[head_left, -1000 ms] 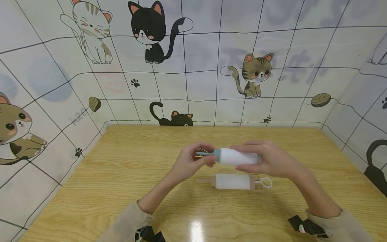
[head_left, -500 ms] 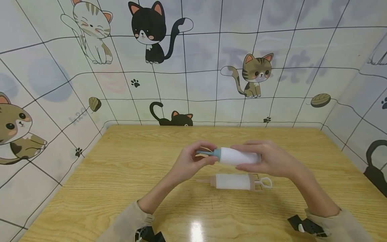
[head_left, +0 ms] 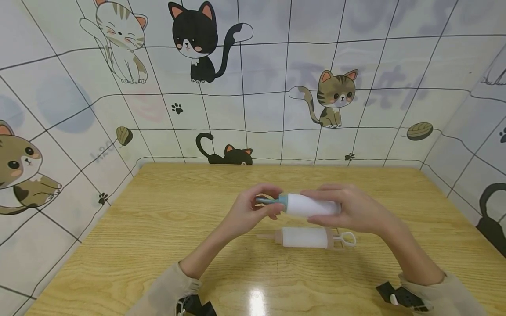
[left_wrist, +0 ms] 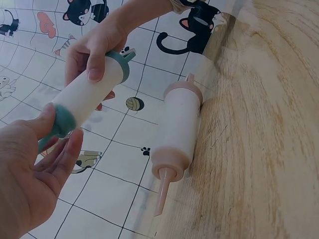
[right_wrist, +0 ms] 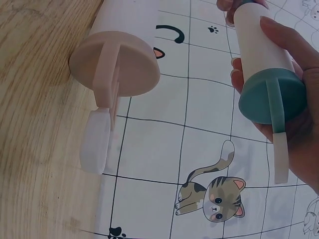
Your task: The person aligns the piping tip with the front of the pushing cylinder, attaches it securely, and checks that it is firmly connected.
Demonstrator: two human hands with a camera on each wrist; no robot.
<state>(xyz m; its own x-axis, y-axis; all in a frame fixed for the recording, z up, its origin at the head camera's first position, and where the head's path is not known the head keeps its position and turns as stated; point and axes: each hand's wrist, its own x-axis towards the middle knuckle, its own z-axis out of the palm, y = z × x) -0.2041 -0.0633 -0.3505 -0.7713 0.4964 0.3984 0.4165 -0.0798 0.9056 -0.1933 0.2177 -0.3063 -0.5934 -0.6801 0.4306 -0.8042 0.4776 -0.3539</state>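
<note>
A white cylindrical bottle (head_left: 312, 205) with a teal nozzle cap (head_left: 283, 202) is held above the table, nozzle to the left. My right hand (head_left: 348, 208) grips its body, fingers and thumb on opposite sides. My left hand (head_left: 251, 210) pinches the teal cap, thumb at the collar in the left wrist view. In the right wrist view the bottle's teal base (right_wrist: 271, 97) carries a thin, white-tipped handle. A matching bottle with beige ends (head_left: 304, 237) lies on the table just in front of the hands, its nozzle also leftward and a white loop at its right end.
The wooden table (head_left: 178, 184) meets a cat-patterned, grid-lined backdrop (head_left: 265, 109) at its back and sides. Beige sleeves (head_left: 170, 285) with black wrist mounts (head_left: 407, 296) show at the lower edge.
The left fingers shift slightly on the teal cap, and the nozzle shows a brighter glint. The bottle has tilted very slightly. The beige-ended bottle stays put.
</note>
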